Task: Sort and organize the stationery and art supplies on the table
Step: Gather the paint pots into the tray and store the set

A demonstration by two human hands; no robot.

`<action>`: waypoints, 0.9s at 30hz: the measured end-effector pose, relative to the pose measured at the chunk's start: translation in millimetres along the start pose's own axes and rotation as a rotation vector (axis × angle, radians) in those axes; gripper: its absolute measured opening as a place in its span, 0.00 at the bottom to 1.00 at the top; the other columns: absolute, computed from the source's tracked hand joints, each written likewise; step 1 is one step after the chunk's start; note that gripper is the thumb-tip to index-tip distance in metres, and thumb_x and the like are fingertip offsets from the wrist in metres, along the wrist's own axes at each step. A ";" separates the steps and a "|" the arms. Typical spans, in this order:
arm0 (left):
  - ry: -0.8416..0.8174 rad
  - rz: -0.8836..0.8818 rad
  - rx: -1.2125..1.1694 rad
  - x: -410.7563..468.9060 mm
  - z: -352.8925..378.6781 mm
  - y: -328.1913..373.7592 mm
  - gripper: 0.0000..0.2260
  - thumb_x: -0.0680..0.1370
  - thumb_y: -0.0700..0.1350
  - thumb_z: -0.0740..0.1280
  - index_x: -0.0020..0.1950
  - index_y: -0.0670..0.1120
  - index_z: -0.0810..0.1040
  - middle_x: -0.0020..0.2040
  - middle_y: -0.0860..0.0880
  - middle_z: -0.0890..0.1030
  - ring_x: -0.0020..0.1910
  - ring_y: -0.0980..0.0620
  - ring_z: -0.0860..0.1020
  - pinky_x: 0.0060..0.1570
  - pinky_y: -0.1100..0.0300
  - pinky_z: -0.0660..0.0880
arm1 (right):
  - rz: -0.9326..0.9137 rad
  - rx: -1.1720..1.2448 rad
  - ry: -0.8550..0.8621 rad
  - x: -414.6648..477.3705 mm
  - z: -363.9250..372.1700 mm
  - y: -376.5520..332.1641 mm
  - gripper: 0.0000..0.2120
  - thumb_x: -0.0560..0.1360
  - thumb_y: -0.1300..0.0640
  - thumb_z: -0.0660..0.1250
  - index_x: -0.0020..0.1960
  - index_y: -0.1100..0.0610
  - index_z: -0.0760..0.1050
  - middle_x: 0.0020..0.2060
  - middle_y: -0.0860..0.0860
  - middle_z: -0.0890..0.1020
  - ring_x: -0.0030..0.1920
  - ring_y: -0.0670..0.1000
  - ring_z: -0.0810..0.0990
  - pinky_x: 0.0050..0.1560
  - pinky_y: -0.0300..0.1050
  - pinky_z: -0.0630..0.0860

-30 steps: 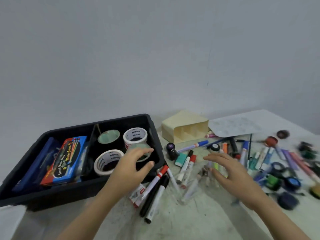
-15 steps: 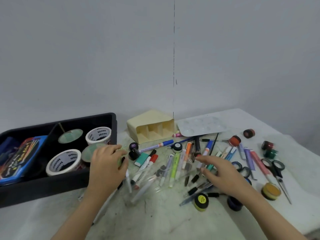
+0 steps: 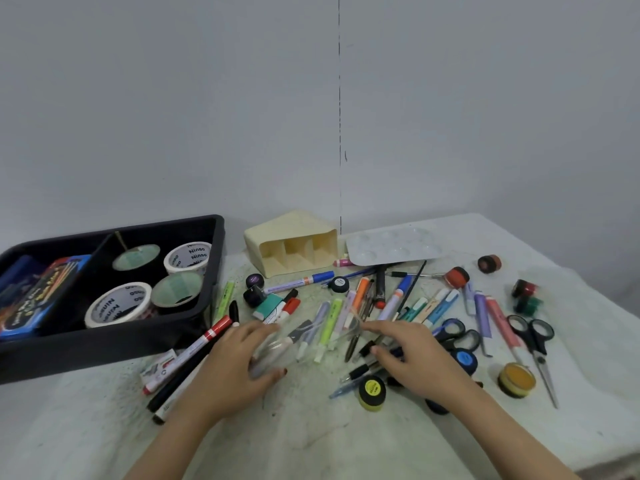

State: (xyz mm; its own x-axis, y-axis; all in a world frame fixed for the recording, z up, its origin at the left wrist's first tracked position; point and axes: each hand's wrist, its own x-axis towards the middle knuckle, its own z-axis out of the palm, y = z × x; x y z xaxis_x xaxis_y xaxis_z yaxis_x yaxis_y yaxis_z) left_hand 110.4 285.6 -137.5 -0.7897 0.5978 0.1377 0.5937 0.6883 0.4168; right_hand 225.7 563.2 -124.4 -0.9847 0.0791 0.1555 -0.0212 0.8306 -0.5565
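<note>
Markers and pens point(image 3: 331, 315) lay in a loose, crossed heap on the table point(image 3: 311, 441), between a black tray point(image 3: 104, 351) holding tape rolls point(image 3: 117, 304) and scattered scissors point(image 3: 531, 336) and paint pots point(image 3: 372, 393). The left grip point(image 3: 239, 368) was curled round what appeared to be a clear cup point(image 3: 311, 342) lying among them; the right grip point(image 3: 412, 355) was released, fingers spread over the heap, holding nothing. Judged step: gathering pens into the cup, best done by steadying it low, mouth toward the heap, and sweeping in a few parallel barrels at once. The barrels were slim, capped, mixed in colour, and looked likely to roll. A cream organiser point(image 3: 294, 237) sat behind, compartments facing the viewer
</note>
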 end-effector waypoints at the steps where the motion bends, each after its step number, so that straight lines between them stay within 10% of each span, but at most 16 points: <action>1: 0.009 -0.014 -0.006 0.0 1.5 0.7 0.36 0.65 0.71 0.56 0.71 0.60 0.64 0.67 0.58 0.68 0.66 0.58 0.65 0.66 0.56 0.66 | -0.007 -0.014 -0.005 -1.3 -1.5 0.3 0.17 0.78 0.48 0.62 0.67 0.40 0.69 0.56 0.41 0.79 0.58 0.42 0.73 0.64 0.44 0.67; 14: 0.031 -0.061 0.109 13.6 17.2 39.1 0.35 0.66 0.70 0.47 0.72 0.62 0.60 0.75 0.55 0.58 0.74 0.51 0.55 0.70 0.53 0.47 | 0.098 -0.106 0.283 -31.3 -48.6 36.0 0.15 0.76 0.55 0.65 0.62 0.51 0.76 0.56 0.47 0.80 0.57 0.48 0.76 0.61 0.48 0.69; 27: 0.064 0.086 -0.010 47.4 29.2 82.0 0.21 0.75 0.52 0.66 0.68 0.51 0.72 0.67 0.51 0.72 0.67 0.50 0.68 0.67 0.48 0.64 | 1.041 -0.433 0.282 -73.7 -115.3 116.7 0.28 0.77 0.48 0.61 0.74 0.54 0.58 0.68 0.63 0.64 0.66 0.65 0.64 0.65 0.57 0.60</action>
State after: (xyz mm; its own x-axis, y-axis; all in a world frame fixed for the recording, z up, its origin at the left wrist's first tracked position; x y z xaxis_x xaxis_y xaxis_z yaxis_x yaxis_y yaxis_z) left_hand 126.2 382.4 -123.0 -0.7443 0.6270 0.2300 0.6584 0.6311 0.4102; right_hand 315.8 717.8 -106.7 -0.4160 0.9094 -0.0065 0.8906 0.4059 -0.2053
